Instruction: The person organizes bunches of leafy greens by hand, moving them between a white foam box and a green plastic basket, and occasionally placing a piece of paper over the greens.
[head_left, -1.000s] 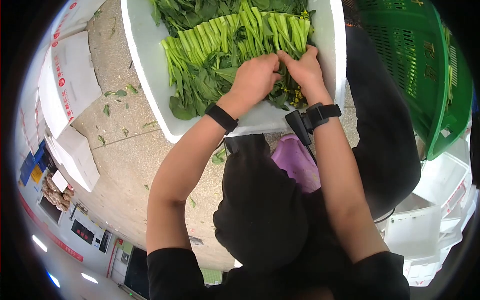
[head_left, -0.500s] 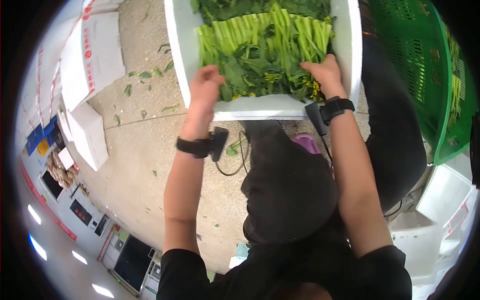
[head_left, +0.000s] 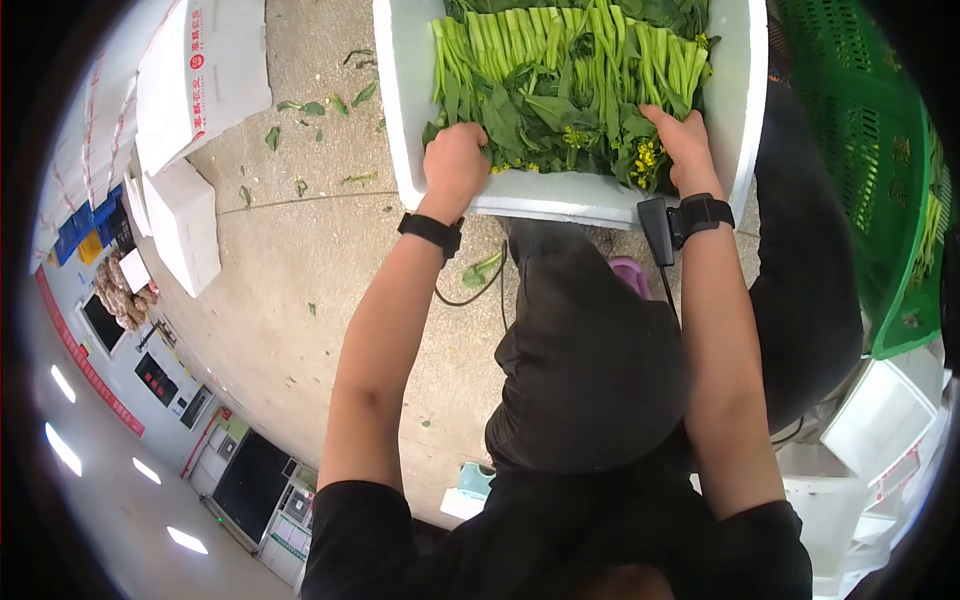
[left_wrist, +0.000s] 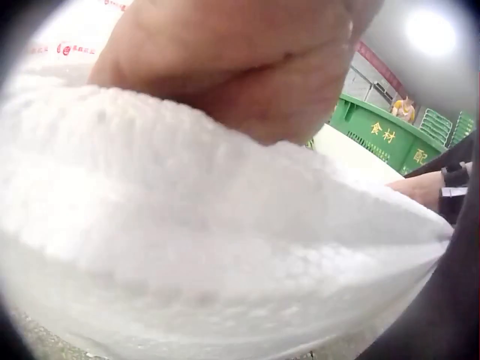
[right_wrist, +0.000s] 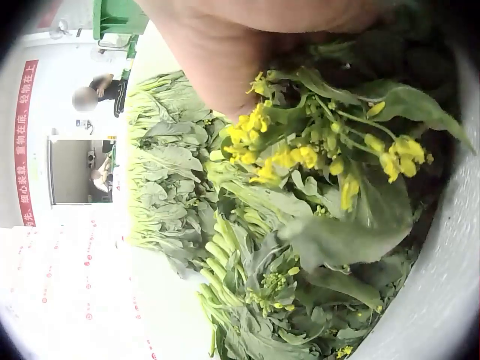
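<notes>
Rows of choy sum [head_left: 520, 45], with pale green stems, dark leaves and yellow flowers, fill a white foam box [head_left: 575, 200]. My left hand [head_left: 457, 165] reaches over the near wall into the near left corner, against the leaves, its fingertips hidden. In the left wrist view, the hand [left_wrist: 232, 60] is above the box wall [left_wrist: 180, 202]. At the right end of the row my right hand [head_left: 685, 150] touches the greens, thumb spread on the leaves, fingers down by the right wall. Yellow flowers [right_wrist: 255, 139] show just under that hand in the right wrist view.
Right of the box stands a green crate [head_left: 850, 150] with more greens inside. White foam boxes [head_left: 830, 520] lie behind it. White cartons [head_left: 205, 80] stand on the left, and loose leaves [head_left: 300, 107] dot the floor. My knee [head_left: 590, 360] is close to the box.
Both hands were together at the right part of the row. My left hand has since moved out to the near left corner, while my right hand has stayed at the right end.
</notes>
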